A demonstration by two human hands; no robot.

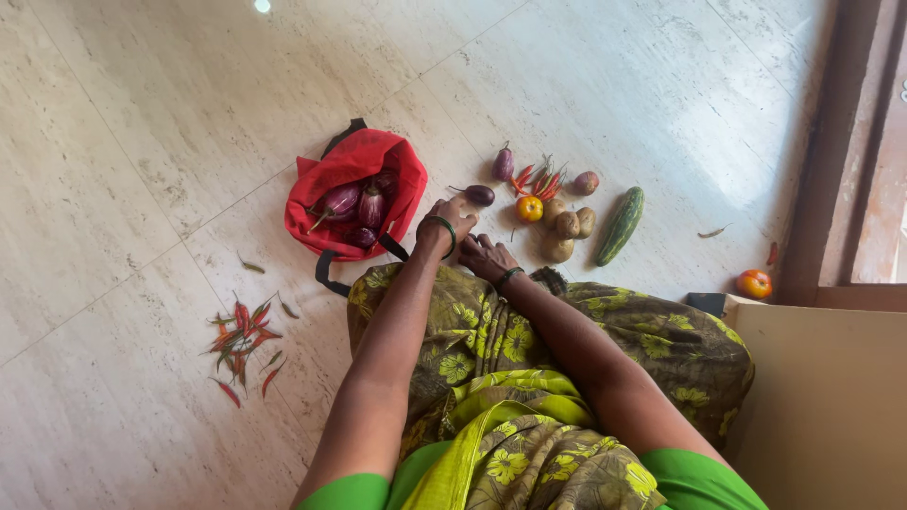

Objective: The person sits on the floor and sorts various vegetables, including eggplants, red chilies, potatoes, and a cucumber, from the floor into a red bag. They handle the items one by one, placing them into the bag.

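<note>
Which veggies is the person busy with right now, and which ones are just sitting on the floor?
Busy with:
- left hand reaching for the small purple eggplant
- red bag holding more eggplants
- right hand close by

Just lying about:
- chilli pile
- potatoes
- cucumber
- tomato by the wall

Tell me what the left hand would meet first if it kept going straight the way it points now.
The left hand points away from the body, fingers toward the small purple eggplant lying just past them on the floor. That eggplant likely comes first, though whether the fingertips already touch it is unclear.
</note>
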